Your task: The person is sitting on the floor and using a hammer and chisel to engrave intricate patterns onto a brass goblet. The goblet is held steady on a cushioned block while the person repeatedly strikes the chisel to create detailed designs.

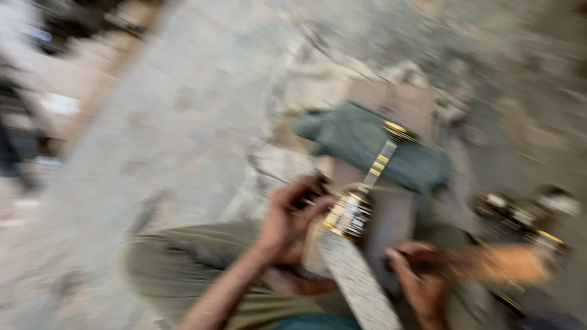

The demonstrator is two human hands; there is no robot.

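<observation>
- Two hands work on one long piece, a dagger (pixel 358 244), which lies along my lap with its grey blade towards me and its handle away from me.
- My left hand (pixel 287 223) closes around the piece just beside the brass and silver guard (pixel 350 214), so that it does not roll; a small dark thing sits between the fingers, too blurred to name.
- My right hand (pixel 419 278) is closed on a dark thin tool (pixel 428 264), low beside the blade; I judge that it is kept close so the tip can reach the metal.
- Under the handle there is a green cloth (pixel 342 143) on a wooden block (pixel 397 214), which I think gives the thin grip with yellow bands (pixel 379 164) a soft rest.
- More brass fittings (pixel 526 220) lie on the ground to my right, near but apart from the block.
- Everything is smeared by motion, so fine contact I cannot tell.
</observation>
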